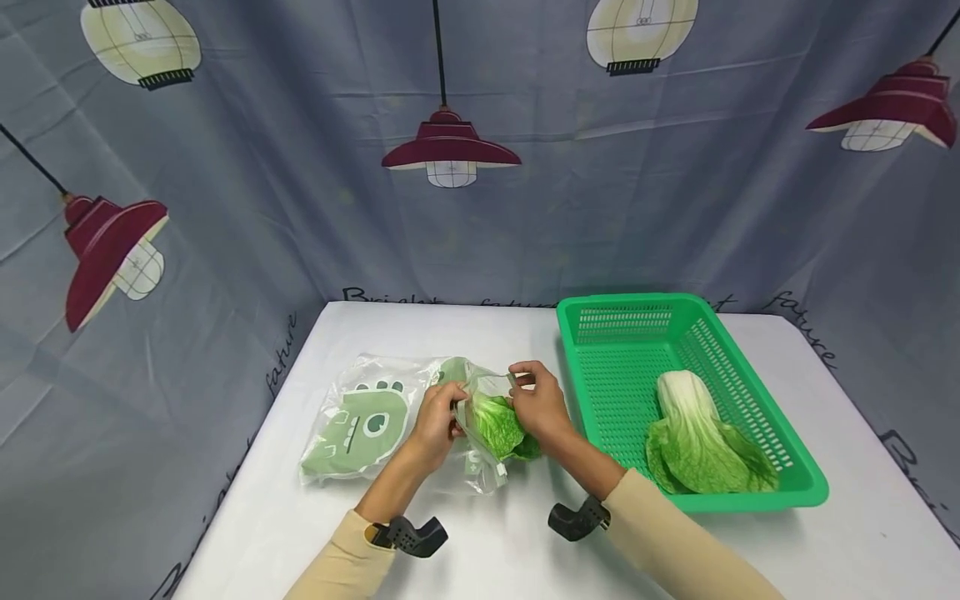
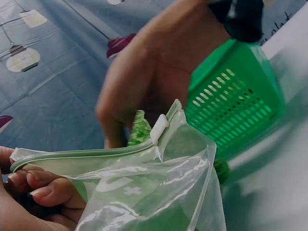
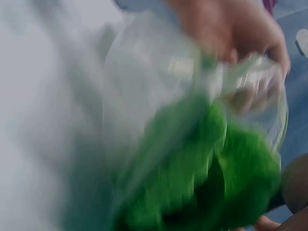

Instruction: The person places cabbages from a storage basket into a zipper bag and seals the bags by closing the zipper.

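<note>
A clear slider zip bag [image 1: 480, 475] is held up by its mouth between both hands. My left hand [image 1: 437, 421] pinches the near-left part of the rim, fingers curled over the zip strip in the left wrist view. My right hand [image 1: 542, 402] grips the opposite rim with thumb and fingertips. A leafy green Chinese cabbage [image 1: 498, 427] sits at the bag's mouth, partly behind the plastic, its leaf tips sticking out to the right. The white slider [image 2: 159, 129] shows near one end of the zip. Clear plastic with a green one-eyed monster print [image 1: 367, 425] spreads flat to the left.
On the right stands a green slotted basket [image 1: 615, 400], with another Chinese cabbage [image 1: 701, 442] lying inside, leaves toward the front. A white table [image 1: 487, 558] lies beneath everything. Behind it hangs a grey-blue curtain [image 1: 525, 233] printed with lamps.
</note>
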